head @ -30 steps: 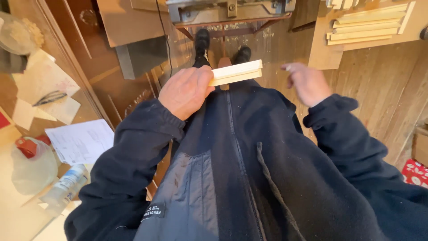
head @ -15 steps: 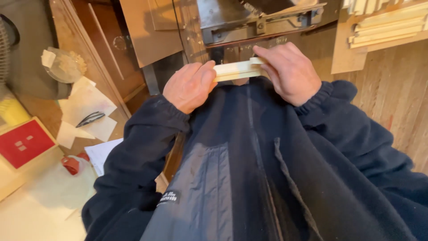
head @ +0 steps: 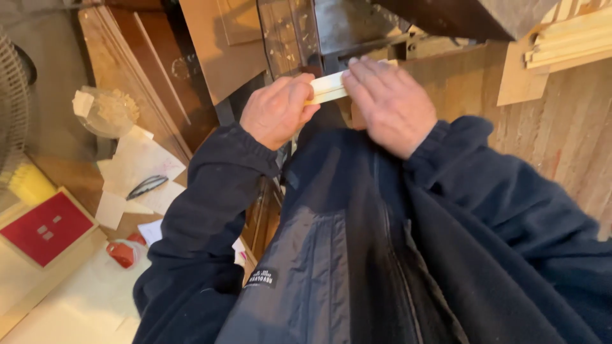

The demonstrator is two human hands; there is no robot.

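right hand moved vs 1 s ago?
Yes. The right hand has come in onto the pale wood strip held by the left hand; earlier it was apart from it.
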